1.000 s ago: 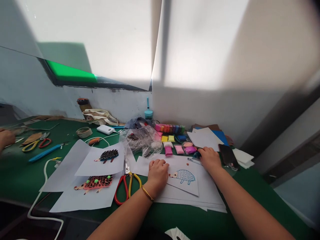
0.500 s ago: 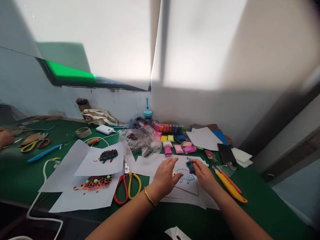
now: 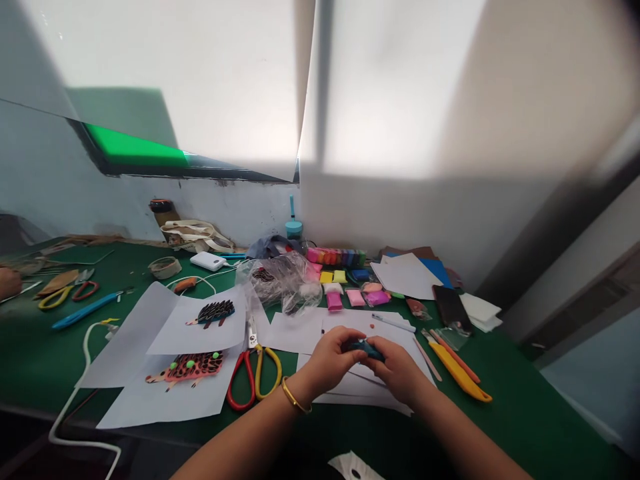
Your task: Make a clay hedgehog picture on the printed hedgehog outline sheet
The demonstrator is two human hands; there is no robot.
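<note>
In the head view, a lump of dark blue modelling clay (image 3: 371,349) is between my two hands, above the drawing sheet. Whether it is in a wrapper I cannot make out. My left hand (image 3: 333,357), with a gold bangle at the wrist, closes its fingers and thumb on the clay's left end. The fingers of my right hand (image 3: 397,368) pinch its right end. Both hands hide the drawing on the white paper (image 3: 345,388) beneath. A pen (image 3: 394,323) lies just beyond the hands on the sheets.
Red-and-yellow-handled scissors (image 3: 254,367) lie left of my hands, beside hedgehog pictures (image 3: 193,368) on paper. Clay packets (image 3: 356,297) and a plastic bag (image 3: 280,280) are behind. A yellow cutter (image 3: 463,375) and a phone (image 3: 451,310) lie right. Another person's hand (image 3: 9,283) is far left.
My left hand was open and apart from the clay; now it grips it too. My right hand has brought the clay left and nearer, over the drawing, uncovering the pen.
</note>
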